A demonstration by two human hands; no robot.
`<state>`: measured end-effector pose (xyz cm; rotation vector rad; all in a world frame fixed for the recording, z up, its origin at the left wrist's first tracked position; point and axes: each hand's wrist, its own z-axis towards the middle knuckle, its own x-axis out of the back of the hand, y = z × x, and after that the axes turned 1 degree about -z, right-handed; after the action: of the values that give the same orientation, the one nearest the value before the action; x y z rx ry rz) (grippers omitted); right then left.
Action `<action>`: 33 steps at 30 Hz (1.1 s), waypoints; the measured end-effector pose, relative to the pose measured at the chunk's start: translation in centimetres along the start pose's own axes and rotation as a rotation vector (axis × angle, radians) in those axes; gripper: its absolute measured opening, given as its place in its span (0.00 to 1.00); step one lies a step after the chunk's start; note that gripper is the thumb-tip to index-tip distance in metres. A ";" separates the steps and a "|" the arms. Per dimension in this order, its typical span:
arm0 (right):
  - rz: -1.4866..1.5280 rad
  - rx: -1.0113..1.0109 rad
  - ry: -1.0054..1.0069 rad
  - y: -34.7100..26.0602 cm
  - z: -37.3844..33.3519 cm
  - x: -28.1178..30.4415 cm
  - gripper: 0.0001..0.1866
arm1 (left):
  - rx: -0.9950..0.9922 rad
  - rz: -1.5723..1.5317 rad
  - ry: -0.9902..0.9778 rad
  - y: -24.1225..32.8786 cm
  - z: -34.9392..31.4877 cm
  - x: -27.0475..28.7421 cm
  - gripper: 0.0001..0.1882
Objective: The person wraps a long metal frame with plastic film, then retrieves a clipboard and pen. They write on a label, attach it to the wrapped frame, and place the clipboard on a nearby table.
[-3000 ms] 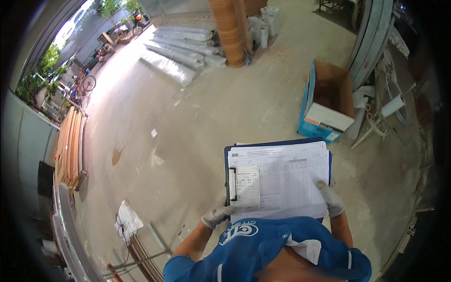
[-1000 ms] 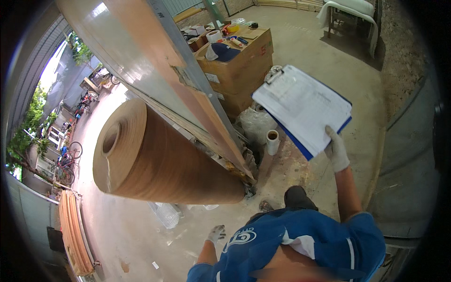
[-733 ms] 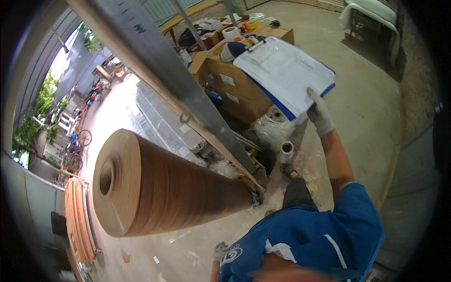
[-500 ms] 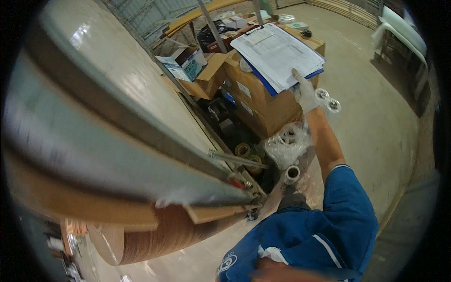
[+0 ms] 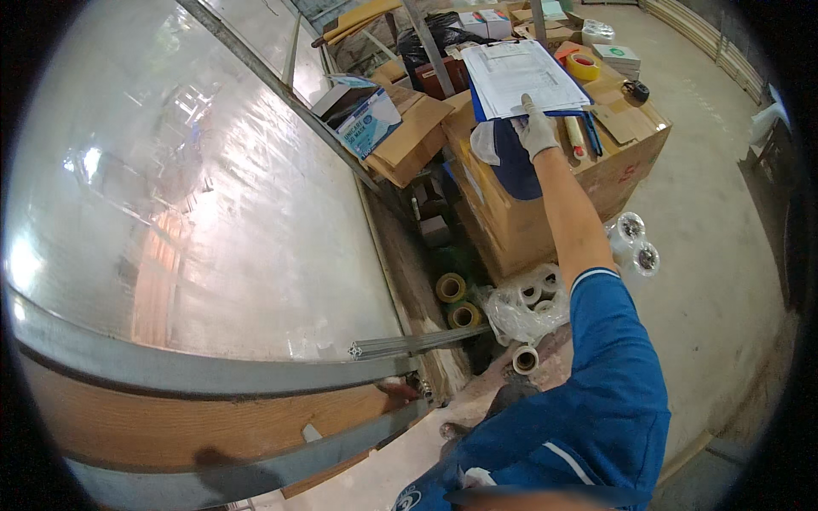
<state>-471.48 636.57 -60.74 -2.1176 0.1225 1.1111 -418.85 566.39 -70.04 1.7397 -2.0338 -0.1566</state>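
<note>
My right hand point(image 5: 537, 132), in a pale glove, reaches over a large cardboard box point(image 5: 511, 234). It grips the near edge of a blue clipboard point(image 5: 562, 113), thumb on top of the papers and the other fingers mostly hidden beneath. White printed sheets point(image 5: 520, 78) cover most of the clipboard. Whether the board rests fully on the box top I cannot tell. Just right of the hand lie a whitish tube with a red tip point(image 5: 575, 136) and a blue pen-like tool point(image 5: 591, 134). A dark blue item point(image 5: 515, 170) sits under my wrist. My left hand is out of view.
Yellow tape point(image 5: 583, 66) and a black tape measure point(image 5: 635, 90) lie on the box. An open mask box point(image 5: 366, 119) stands left. Wrapped rolls point(image 5: 528, 302) lie below on the floor. Metal rails point(image 5: 213, 375) and a shiny sheet point(image 5: 256, 213) fill the left side.
My right hand has carried the clipboard forward over the box top. The view has shifted, showing more of the box and the things on it.
</note>
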 end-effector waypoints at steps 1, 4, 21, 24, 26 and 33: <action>0.000 -0.025 -0.016 0.3 1.1 0.1 0.23 | 0.007 -0.002 0.008 0.1 -0.4 -0.4 0.18; -0.004 -0.075 -0.019 0.9 3.2 0.9 0.23 | 0.031 -0.003 0.030 0.3 -1.4 -1.3 0.18; -0.081 -0.027 -0.023 -1.0 3.5 3.4 0.25 | 0.045 -0.003 0.074 -2.2 -4.4 -2.3 0.18; -0.107 -0.013 -0.095 -2.2 2.1 4.5 0.23 | 0.025 0.000 0.072 -3.8 -5.5 -1.9 0.18; -0.087 0.036 -0.168 -3.6 0.4 5.9 0.22 | -0.023 0.011 0.064 -4.5 -5.9 -1.6 0.18; -0.193 0.067 -0.191 -11.3 -11.1 13.1 0.20 | -0.596 0.362 -0.072 3.6 -4.4 -3.7 0.19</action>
<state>-451.38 640.75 -60.20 -1.9088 -0.1297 1.1686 -419.94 571.53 -65.78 1.0041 -2.0331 -0.6399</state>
